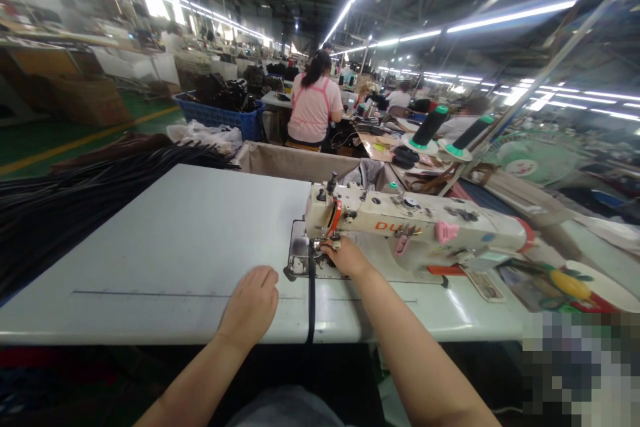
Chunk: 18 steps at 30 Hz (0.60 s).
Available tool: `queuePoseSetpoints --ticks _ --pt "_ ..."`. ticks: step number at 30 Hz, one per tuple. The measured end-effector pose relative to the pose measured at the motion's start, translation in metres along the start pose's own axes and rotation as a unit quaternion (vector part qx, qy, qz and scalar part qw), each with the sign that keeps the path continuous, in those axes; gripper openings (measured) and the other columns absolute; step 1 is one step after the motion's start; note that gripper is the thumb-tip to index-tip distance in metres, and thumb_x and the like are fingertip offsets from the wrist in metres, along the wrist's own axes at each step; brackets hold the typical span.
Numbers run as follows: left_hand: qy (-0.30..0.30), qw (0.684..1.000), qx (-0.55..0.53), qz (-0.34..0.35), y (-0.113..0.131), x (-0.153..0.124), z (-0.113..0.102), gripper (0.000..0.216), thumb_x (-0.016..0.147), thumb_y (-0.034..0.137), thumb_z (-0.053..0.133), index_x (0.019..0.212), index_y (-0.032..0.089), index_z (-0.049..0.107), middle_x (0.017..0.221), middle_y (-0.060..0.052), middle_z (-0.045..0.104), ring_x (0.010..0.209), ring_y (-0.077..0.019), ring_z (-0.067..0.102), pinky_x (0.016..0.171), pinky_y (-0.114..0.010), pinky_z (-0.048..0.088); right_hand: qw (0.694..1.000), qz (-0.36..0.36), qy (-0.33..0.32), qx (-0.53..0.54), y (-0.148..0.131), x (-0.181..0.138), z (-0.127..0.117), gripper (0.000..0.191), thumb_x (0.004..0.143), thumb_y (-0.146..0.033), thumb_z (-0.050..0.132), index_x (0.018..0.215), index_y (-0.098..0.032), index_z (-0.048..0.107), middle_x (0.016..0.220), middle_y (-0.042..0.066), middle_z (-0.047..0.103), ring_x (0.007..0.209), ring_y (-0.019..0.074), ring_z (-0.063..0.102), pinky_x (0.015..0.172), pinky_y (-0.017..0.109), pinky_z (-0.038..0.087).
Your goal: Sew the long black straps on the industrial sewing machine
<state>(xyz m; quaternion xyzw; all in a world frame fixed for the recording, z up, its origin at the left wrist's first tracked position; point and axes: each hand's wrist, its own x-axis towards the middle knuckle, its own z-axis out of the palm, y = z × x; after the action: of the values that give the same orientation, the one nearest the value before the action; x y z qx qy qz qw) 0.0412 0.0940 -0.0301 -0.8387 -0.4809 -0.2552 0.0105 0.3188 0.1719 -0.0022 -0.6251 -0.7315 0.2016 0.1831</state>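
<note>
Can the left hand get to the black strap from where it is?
Probably yes: the left hand rests on the table right beside the black strap, with nothing lying between them.

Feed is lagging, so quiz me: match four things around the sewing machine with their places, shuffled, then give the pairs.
1 left hand
2 right hand
3 black strap
4 thread cones

A on stands behind the sewing machine
B resting on the white table, left of the strap
C at the machine's needle end
D running from under the machine over the table's front edge

Pairs: 1-B, 2-C, 3-D, 4-A
</note>
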Motion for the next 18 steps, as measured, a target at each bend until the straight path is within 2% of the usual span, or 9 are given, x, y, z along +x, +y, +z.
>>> queuePoseSetpoints --ticks 6,11,15,18 --pt "0.0 1.0 -0.006 -0.004 -0.002 -0.001 0.003 0.021 0.089 0.002 0.049 0.091 0.02 0.059 0.098 -0.008 0.065 0.096 -0.0264 0.062 0.091 -0.043 0.052 0.999 0.037 0.004 0.013 0.004 0.006 0.004 0.022 0.104 -0.035 0.067 0.113 -0.016 0.071 0.114 0.006 0.074 0.1 0.0211 0.072 0.091 0.042 0.062" --pt "-0.006 1.0 -0.002 -0.009 0.001 0.001 0.0 0.021 0.089 0.001 0.05 0.089 0.02 0.06 0.096 -0.008 0.064 0.095 -0.0267 0.062 0.09 -0.043 0.052 0.999 0.03 -0.002 0.033 0.004 0.007 0.01 0.02 0.103 -0.034 0.068 0.112 -0.017 0.071 0.115 0.006 0.074 0.102 0.0213 0.072 0.093 0.043 0.062" --pt "-0.008 1.0 -0.003 -0.01 0.001 0.002 -0.002 0.022 0.088 0.001 0.049 0.089 0.02 0.06 0.096 -0.008 0.064 0.095 -0.0266 0.062 0.09 -0.043 0.052 0.998 0.024 0.026 0.055 0.002 0.01 0.018 0.02 0.103 -0.034 0.068 0.113 -0.017 0.071 0.119 0.007 0.073 0.107 0.0225 0.071 0.096 0.044 0.061" --pt "-0.005 1.0 -0.005 -0.01 0.0 0.002 -0.001 0.022 0.088 0.002 0.049 0.089 0.021 0.06 0.095 -0.007 0.065 0.094 -0.0263 0.062 0.089 -0.042 0.052 0.994 0.043 0.069 0.076 0.006 0.01 0.021 0.022 0.103 -0.035 0.068 0.115 -0.016 0.071 0.117 0.007 0.073 0.103 0.0221 0.071 0.093 0.044 0.061"
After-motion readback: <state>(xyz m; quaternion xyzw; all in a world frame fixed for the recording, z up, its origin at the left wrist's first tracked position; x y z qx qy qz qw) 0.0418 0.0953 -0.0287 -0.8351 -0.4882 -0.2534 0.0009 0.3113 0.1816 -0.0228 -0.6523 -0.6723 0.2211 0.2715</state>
